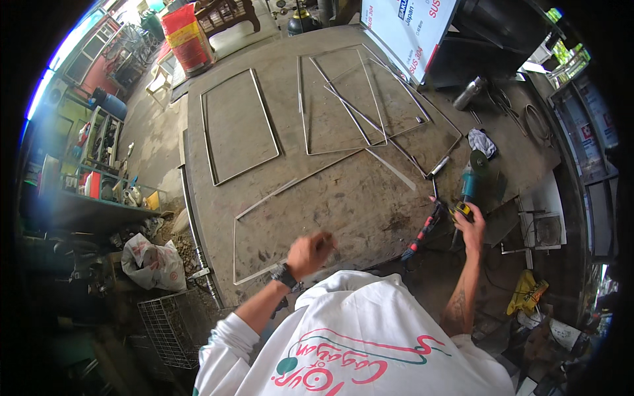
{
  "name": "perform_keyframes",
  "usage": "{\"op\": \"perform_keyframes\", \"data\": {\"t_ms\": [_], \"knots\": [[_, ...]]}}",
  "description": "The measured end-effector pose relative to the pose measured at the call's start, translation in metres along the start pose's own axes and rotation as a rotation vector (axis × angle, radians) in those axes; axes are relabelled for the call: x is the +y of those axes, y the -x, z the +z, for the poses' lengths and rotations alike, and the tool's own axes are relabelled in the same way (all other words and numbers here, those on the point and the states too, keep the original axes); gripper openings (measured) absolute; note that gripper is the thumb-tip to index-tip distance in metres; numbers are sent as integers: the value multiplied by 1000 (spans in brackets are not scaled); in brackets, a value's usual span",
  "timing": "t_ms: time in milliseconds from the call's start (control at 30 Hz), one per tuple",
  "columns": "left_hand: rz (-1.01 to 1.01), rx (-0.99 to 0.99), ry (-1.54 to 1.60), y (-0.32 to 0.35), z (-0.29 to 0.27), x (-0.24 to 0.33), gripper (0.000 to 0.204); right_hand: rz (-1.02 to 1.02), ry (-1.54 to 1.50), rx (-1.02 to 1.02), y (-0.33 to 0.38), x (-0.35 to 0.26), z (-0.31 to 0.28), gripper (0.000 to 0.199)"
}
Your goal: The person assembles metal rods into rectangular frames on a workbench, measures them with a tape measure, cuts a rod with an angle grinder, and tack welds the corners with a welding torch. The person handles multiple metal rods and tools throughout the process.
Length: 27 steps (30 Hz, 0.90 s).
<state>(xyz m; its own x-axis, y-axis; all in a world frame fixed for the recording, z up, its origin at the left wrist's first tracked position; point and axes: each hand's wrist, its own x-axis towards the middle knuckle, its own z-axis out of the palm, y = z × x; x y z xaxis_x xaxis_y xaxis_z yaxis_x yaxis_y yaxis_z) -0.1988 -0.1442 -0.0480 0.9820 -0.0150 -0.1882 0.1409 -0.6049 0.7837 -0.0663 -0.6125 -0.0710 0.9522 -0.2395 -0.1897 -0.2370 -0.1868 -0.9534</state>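
My right hand (471, 228) is closed around a yellow-and-black tape measure (461, 210) at the right of the worktable. Just beyond it lies a teal angle grinder (469, 185) with a dark disc. A tool with a red-and-black handle (421, 232) lies left of that hand, by the near edge. My left hand (310, 254), with a watch on the wrist, is over the near middle of the table. Its fingers are curled together and slightly blurred; what they hold, if anything, is hidden. Close to it runs a thin metal strip frame (297, 177).
More rectangular metal frames (264, 112) lie on the brown worktable (330, 198), some overlapping. A film-covered sheet-metal box (413, 36), a metal canister (469, 93) and a crumpled cloth (481, 143) stand or lie at the far right. A white sack (153, 262) sits on the floor to the left.
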Motion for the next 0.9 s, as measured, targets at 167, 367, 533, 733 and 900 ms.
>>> {"op": "perform_keyframes", "data": {"t_ms": [167,367,533,733,900], "knots": [[99,394,299,-69,-155,38,21,82,116,227,60,7,-53,38],[-143,698,1024,-24,-189,32,27,122,122,253,102,13,-42,42],[-242,1120,1458,22,-85,-25,39,81,25,234,110,-3,-13,39],[-567,1487,1721,47,0,-108,42,34,149,111,78,-21,11,38],[-599,1498,1719,47,44,-132,41,-32,262,-19,45,-28,50,37]]}}
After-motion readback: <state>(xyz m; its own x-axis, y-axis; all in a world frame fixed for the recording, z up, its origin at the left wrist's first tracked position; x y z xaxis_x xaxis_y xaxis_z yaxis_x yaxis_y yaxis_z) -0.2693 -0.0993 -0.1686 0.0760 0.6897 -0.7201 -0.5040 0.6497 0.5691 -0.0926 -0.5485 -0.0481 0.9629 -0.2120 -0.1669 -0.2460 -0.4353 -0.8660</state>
